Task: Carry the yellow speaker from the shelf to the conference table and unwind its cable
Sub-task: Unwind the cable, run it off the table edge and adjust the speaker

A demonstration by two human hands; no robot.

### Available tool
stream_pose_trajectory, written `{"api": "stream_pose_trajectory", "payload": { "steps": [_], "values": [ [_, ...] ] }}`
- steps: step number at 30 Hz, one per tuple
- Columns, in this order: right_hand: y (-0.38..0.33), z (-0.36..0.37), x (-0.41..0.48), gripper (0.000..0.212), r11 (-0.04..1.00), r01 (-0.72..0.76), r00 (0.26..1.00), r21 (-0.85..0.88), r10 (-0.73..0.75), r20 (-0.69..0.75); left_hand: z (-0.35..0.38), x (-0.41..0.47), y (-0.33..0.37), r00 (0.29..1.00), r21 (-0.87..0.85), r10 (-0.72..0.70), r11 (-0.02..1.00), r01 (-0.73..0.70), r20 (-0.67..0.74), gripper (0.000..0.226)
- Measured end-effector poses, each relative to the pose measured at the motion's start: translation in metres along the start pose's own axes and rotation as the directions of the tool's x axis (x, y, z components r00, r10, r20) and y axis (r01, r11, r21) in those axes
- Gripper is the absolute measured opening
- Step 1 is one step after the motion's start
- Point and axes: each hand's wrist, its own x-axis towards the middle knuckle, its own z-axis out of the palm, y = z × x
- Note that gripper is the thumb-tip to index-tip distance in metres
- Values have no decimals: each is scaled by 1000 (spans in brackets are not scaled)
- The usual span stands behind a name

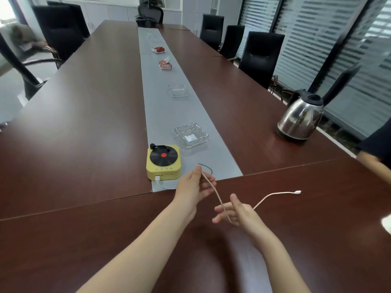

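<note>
Yellow record-player-shaped speaker sat on the brown conference table, centre of the frame.
The left hand pinched its pinkish braided cable just right of the speaker. Lower right, the cable crossed the right hand, fingers outstretched; whether it gripped could not be told.

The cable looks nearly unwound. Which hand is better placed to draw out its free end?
Likely right hand: the cable runs from it to the free plug, farther right; the left hand pinches it nearer the speaker.
</note>
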Motion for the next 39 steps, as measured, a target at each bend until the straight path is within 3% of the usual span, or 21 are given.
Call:
{"api": "stream_pose_trajectory", "payload": {
  "steps": [6,12,18,23,31,39],
  "values": [
    [9,-19,-28,38,995,92,996,37,-91,-12,-1,-16,17,997,-77,-33,997,27,-77,42],
    [-14,-3,-36,36,976,194,979,95,-198,42,-2,-41,18,995,-1,-75,997,75,69,29],
    [-33,15,-58,44,963,198,967,181,-222,121,-1,-76,18,970,140,-124,986,96,208,23],
    [-47,22,-88,44,967,169,970,190,-197,140,4,-104,19,967,193,-69,981,21,246,26],
    [-61,34,-147,44,995,99,994,12,-100,48,0,-144,11,980,198,-71,980,34,186,20],
    [-49,63,-217,38,1000,30,1000,-7,-30,-2,-20,-208,-15,964,237,-91,971,30,250,29]
  ]
}}
